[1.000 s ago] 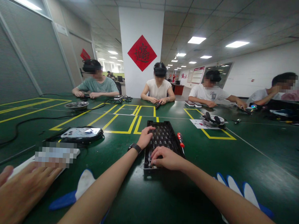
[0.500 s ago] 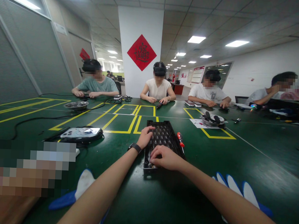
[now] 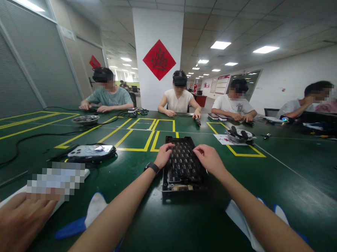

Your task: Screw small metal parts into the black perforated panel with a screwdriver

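A black perforated tray (image 3: 183, 166) lies on the green table (image 3: 197, 225) in front of me. My left hand (image 3: 164, 154) grips the tray's left rim with bent fingers; a dark watch (image 3: 152, 167) is on that wrist. My right hand (image 3: 209, 158) rests at the tray's right rim, fingers curled down. It covers the spot where a red-handled screwdriver lay, and the screwdriver is hidden. At the tray's near end a small tan part (image 3: 180, 187) shows.
Another person's hand (image 3: 11, 223) lies at the bottom left. White and blue gloves (image 3: 92, 214) (image 3: 244, 224) lie under my forearms. A phone (image 3: 90, 151) with cables sits left, a dish of parts (image 3: 240, 134) right. Several people sit along the far side.
My right hand left the tray's near end and moved up to its right rim, over the red screwdriver. The left hand stayed put. The other person's hand shifted at the bottom left.
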{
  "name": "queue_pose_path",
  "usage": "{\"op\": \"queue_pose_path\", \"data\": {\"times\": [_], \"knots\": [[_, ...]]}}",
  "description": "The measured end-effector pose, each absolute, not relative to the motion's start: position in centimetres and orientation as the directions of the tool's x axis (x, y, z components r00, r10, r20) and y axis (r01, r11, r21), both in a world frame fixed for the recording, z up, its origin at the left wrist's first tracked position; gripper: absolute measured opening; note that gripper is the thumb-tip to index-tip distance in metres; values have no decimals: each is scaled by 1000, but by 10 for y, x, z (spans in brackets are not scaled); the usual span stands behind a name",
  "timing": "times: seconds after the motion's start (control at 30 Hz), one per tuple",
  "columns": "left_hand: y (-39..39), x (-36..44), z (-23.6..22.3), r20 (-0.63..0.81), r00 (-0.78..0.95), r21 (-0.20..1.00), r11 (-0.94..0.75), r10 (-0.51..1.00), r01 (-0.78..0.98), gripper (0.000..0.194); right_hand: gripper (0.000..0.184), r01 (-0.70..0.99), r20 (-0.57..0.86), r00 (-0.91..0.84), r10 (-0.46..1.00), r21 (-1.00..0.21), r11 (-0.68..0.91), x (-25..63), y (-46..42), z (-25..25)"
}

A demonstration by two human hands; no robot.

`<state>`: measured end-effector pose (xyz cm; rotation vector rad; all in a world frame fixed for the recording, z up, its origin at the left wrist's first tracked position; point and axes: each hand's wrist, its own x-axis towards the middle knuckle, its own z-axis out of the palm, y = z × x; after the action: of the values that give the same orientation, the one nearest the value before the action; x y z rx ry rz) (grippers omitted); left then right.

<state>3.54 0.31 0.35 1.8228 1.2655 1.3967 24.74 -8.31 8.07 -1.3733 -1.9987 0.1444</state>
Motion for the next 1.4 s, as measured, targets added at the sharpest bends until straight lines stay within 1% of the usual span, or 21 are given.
{"op": "queue_pose_path", "data": {"times": [0.07,0.13,0.2,0.23,0.33,0.43,0.53,0.67,0.73,0.77,0.8,0.83,0.87,0.93,1.0,1.03,1.07,1.13,1.2,1.27,1.4], "knots": [[2,36,6,450,42,827,-434,892,356,40,24,875,470,-57,881,-402,271,271,-68,75],[1,37,7,453,53,823,-441,890,358,40,24,900,344,25,939,-416,129,288,-54,64],[1,37,8,452,59,819,-440,890,368,40,27,879,174,82,981,-477,11,298,-42,51],[1,37,7,448,61,819,-436,892,372,40,28,856,114,97,989,-516,-24,301,-39,46],[3,36,6,426,66,832,-420,902,363,40,28,820,58,94,994,-571,-44,303,-33,36],[4,35,6,409,75,850,-409,910,331,39,29,768,61,112,992,-638,-48,303,-33,35],[3,34,6,416,68,849,-414,907,330,41,31,669,87,148,985,-742,-35,304,-33,41],[4,35,6,435,61,835,-428,898,345,42,33,473,139,169,976,-880,43,297,-30,59],[8,36,5,438,57,834,-429,897,347,41,35,346,149,146,978,-934,90,287,-29,72],[10,38,5,440,52,833,-428,897,350,41,35,257,145,117,982,-960,111,279,-29,79],[13,40,5,441,44,832,-427,896,354,41,33,26,109,42,993,-994,108,271,-31,86],[16,42,5,443,37,831,-426,896,359,41,31,-172,78,-48,996,-983,68,262,-33,91],[18,45,7,446,32,828,-425,895,365,41,29,-302,56,-134,989,-953,13,252,-36,96],[19,50,12,455,29,820,-431,890,377,39,25,-450,52,-272,961,-890,-79,233,-44,99],[13,55,23,476,31,804,-450,879,389,34,20,-513,68,-351,934,-848,-131,217,-52,96],[6,56,29,493,39,793,-467,869,392,31,18,-520,78,-355,932,-844,-127,210,-56,93],[-3,56,36,514,49,778,-490,856,393,28,18,-526,92,-350,932,-842,-114,206,-60,89],[-25,55,48,545,171,740,-566,821,362,23,22,-544,159,-305,939,-839,-35,201,-66,82],[-49,51,55,445,320,804,-531,836,268,24,28,-534,216,-277,936,-845,37,201,-71,78],[-67,47,56,356,393,870,-454,848,191,29,33,-512,247,-264,933,-855,82,204,-77,76],[-82,41,48,297,441,911,-390,847,135,26,36,-463,300,-213,930,-869,174,204,-84,70]]}}
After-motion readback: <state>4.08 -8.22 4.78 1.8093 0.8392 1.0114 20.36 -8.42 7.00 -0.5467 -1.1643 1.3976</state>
